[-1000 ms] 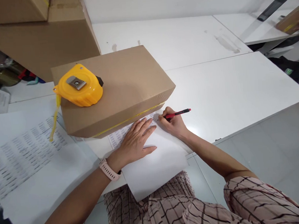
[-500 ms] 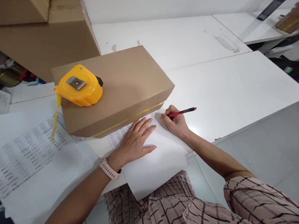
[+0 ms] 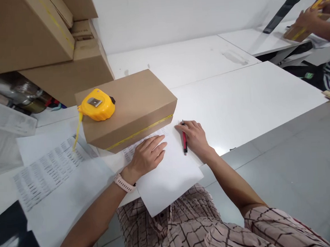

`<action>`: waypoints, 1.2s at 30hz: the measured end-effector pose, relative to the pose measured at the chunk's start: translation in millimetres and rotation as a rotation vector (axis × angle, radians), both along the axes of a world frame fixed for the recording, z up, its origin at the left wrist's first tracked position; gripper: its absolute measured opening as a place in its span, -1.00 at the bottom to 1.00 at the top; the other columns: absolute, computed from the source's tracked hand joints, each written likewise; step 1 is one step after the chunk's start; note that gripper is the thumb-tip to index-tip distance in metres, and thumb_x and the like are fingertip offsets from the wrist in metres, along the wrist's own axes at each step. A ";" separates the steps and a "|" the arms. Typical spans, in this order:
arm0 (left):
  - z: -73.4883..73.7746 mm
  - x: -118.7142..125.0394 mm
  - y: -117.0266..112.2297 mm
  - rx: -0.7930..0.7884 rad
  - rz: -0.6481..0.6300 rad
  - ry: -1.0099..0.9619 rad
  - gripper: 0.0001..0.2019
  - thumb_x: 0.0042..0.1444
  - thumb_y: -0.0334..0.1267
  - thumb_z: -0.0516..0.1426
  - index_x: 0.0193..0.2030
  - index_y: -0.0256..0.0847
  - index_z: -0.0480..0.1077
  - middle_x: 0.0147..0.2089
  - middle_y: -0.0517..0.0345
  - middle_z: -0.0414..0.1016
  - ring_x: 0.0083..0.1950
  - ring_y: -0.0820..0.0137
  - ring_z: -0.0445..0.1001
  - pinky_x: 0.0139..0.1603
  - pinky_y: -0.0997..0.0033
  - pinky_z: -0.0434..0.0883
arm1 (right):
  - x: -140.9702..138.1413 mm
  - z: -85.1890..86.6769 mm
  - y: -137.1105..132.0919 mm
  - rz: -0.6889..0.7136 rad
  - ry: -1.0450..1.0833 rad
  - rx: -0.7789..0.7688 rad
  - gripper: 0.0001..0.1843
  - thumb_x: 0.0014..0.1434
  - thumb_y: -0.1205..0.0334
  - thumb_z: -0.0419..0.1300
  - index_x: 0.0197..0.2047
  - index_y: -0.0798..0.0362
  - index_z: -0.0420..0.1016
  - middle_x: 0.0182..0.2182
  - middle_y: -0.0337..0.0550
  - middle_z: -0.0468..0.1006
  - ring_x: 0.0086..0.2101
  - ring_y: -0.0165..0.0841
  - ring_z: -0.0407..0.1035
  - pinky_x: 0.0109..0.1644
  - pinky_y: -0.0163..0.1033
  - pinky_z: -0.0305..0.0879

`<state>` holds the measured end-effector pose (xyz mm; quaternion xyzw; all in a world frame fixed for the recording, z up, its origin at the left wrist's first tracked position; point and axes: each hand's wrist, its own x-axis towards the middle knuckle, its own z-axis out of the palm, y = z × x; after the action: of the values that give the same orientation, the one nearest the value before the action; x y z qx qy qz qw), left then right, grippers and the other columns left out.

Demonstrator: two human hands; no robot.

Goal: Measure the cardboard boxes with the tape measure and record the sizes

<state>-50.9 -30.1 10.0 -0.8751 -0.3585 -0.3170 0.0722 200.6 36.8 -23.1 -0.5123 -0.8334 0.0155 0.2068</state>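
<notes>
My left hand (image 3: 148, 155) rests palm down on a white sheet of paper (image 3: 169, 179), fingers slightly bent, beside printed rows near the carton. In my right hand (image 3: 194, 136) is a red and black pen (image 3: 184, 139), held between thumb and fingers and lying lengthwise along the sheet's right edge. Just beyond the hands sits a closed cardboard box (image 3: 135, 99). A yellow strip (image 3: 143, 131) runs along its near side. On its top left stands a yellow tape measure (image 3: 97, 105), a short yellow tail hanging from it.
Printed sheets (image 3: 49, 173) lie at the left. Large cartons (image 3: 65, 70) are stacked at the back left. White tabletop (image 3: 222, 97) stretches right. At the far right, another person's hands (image 3: 310, 19) hold a yellow tape measure over a small box (image 3: 297, 34).
My right hand has turned the pen from pointing out to the right to lying toward me. The left fingers have drawn in a little. The view has shifted, showing more of the other person.
</notes>
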 end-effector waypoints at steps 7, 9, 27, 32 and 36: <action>84.9 -24.0 3.9 0.369 0.469 -0.210 -0.61 0.16 -0.37 0.27 0.13 -0.06 0.41 0.26 0.03 0.50 0.32 0.11 0.42 0.30 -0.06 0.39 | -0.2 0.4 0.0 -0.037 0.090 -0.031 -0.27 0.20 0.62 -0.09 0.36 0.01 0.36 0.04 -0.01 0.61 -0.03 -0.12 0.37 -0.04 -0.06 0.29; 104.2 -32.6 12.4 0.214 0.641 -0.271 -0.51 0.15 -0.25 0.29 0.22 -0.07 0.35 0.40 0.00 0.33 0.43 0.02 0.26 0.40 -0.21 0.24 | 0.3 0.4 0.5 -0.052 0.132 -0.049 -0.25 0.15 0.63 -0.09 0.36 0.05 0.35 0.02 0.00 0.62 -0.02 -0.11 0.38 -0.02 -0.05 0.30; 122.1 -19.3 -2.2 -0.110 0.643 -0.584 -0.31 0.02 -0.08 0.34 0.29 -0.07 0.26 0.11 0.07 0.51 0.13 0.15 0.52 0.15 0.07 0.47 | -1.5 20.0 -10.5 -0.057 0.696 0.111 -0.69 0.40 0.22 -0.01 -0.05 0.00 0.57 -0.15 0.01 0.64 -0.12 -0.17 0.48 -0.05 -0.01 0.43; 103.6 19.3 -68.8 -0.615 0.357 -0.517 -0.24 -0.05 -0.13 0.40 0.29 -0.02 0.22 0.10 0.03 0.56 0.02 0.18 0.61 -0.01 0.15 0.56 | -10.3 58.0 -66.7 0.315 1.082 -0.607 -0.62 0.42 -0.06 0.08 0.12 -0.05 0.51 -0.10 -0.06 0.63 -0.11 -0.28 0.51 -0.03 -0.07 0.48; 91.8 23.1 -95.2 -0.794 0.373 -0.409 -0.28 -0.06 -0.16 0.37 0.25 -0.05 0.22 0.04 0.02 0.57 -0.01 0.17 0.61 0.08 0.06 0.53 | -19.7 63.3 -97.7 0.494 1.075 -1.030 -0.48 0.35 -0.19 0.14 0.17 -0.01 0.45 -0.16 -0.08 0.62 -0.13 -0.31 0.50 0.02 -0.06 0.43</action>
<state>-27.9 -125.3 101.8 -0.6756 -0.6093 -0.3028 -0.2839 180.9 -60.8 40.2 -0.2655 -0.5965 0.6917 0.3086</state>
